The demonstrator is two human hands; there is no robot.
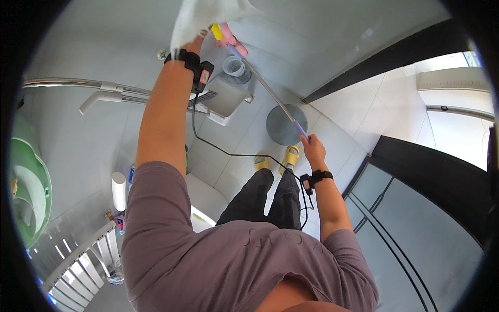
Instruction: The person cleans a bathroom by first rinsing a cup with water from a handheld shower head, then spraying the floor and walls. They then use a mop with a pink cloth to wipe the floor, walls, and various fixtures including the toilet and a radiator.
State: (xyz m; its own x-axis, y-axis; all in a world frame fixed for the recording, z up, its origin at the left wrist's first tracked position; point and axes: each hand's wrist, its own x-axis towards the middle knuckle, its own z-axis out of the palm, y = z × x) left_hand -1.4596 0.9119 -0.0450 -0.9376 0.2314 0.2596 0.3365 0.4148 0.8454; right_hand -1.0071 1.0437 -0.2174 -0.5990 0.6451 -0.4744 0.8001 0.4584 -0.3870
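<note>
My right hand (314,150) is closed around the lavender grip of a metal pole (271,91). The pole slants up and left to another lavender section, beside a pink and yellow piece (230,39) whose kind is unclear. My left arm reaches upward; my left hand (200,39) is mostly hidden behind a white cloth (206,17), so its fingers and grip cannot be seen. Under the pole's upper part, a clear plastic container (236,70) stands near a white dustpan (226,101) with a grey-bristled brush (206,97).
A round grey disc (286,124) lies on the tiled floor before my yellow slippers (289,156). Metal rails (70,82) run along the left wall, near a green plastic basin (43,183). A white slatted rack (82,269) is lower left; dark-framed glass panels (413,218) are at right.
</note>
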